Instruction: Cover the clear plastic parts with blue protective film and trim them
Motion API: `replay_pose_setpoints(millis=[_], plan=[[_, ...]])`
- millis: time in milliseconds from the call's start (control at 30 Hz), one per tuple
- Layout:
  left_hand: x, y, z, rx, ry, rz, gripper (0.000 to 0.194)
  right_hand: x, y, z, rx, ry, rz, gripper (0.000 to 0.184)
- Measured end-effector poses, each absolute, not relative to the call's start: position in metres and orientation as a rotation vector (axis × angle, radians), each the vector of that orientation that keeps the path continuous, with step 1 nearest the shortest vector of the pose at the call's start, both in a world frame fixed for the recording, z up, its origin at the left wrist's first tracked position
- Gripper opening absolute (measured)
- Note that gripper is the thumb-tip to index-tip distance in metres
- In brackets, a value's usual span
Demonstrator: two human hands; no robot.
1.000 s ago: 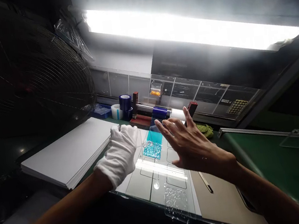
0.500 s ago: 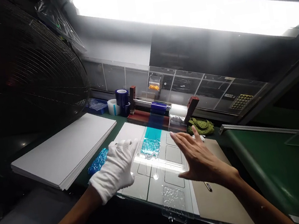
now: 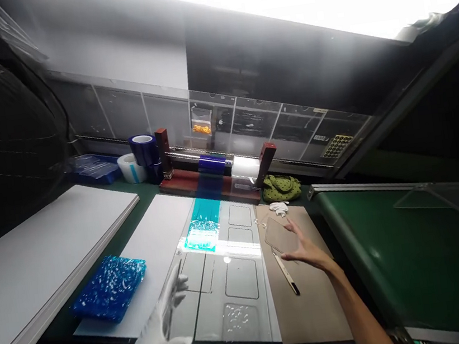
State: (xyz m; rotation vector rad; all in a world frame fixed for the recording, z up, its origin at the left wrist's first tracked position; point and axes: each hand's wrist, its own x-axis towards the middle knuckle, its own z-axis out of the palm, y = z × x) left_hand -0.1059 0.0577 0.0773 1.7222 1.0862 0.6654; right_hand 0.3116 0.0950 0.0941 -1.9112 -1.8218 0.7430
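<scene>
My left hand (image 3: 160,325) wears a white glove and is turned edge-on over the glass plate (image 3: 208,316). Its fingers are straight and the thumb stands apart, with nothing visible in it. Over the brown board, my bare right hand (image 3: 310,251) has thumb and fingers at opposite edges of a clear rounded-corner panel (image 3: 277,233). Below the panel lies a pale pen-like tool (image 3: 286,274), its tip by the panel. Black rounded outlines mark the glass, and a clear textured piece (image 3: 240,320) rests near its front edge. Teal film (image 3: 207,211) runs onto the glass from a blue roll (image 3: 212,164).
Left of the glass lies a shiny blue pad (image 3: 111,286), beside a stack of white sheets (image 3: 52,240). Tape rolls (image 3: 131,168) stand behind. A wooden roll holder (image 3: 184,184) spans the back. At right are a green cloth item (image 3: 281,187) and a green surface (image 3: 392,252).
The view has shifted, with the scene now further left. My hands have moved apart: the left lower toward the front edge, the right over the brown board. The clear panel now shows at my right fingers.
</scene>
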Motion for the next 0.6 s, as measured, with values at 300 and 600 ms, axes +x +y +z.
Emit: replay_pose_setpoints(millis=[300, 600], plan=[[-0.068, 0.039, -0.002, 1.236, 0.997, 0.723, 0.098, 0.357, 0.171, -0.01, -2.274, -1.797, 0.633, 0.108], [-0.067, 0.025, 0.002, 1.068, 0.912, 0.748, 0.114, 0.351, 0.161, -0.012, -2.38, -1.802, 0.509, 0.067]])
